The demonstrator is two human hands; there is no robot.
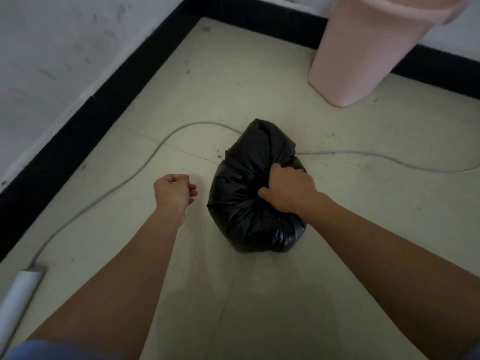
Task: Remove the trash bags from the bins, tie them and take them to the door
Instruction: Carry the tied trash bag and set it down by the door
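A full black trash bag (244,209) lies on the pale floor in the middle of the view. My right hand (288,190) grips the gathered plastic at its top, fingers closed tight around the bunched neck. My left hand (174,190) hovers just left of the bag, apart from it, fingers curled loosely with nothing in them. A pink bin (363,53) stands at the back right near the wall, with no bag visible on its outside.
A thin grey cable (155,149) runs across the floor behind the bag and along the left. A white tube (18,294) lies at the lower left. A black skirting (85,120) borders the white walls at left and back.
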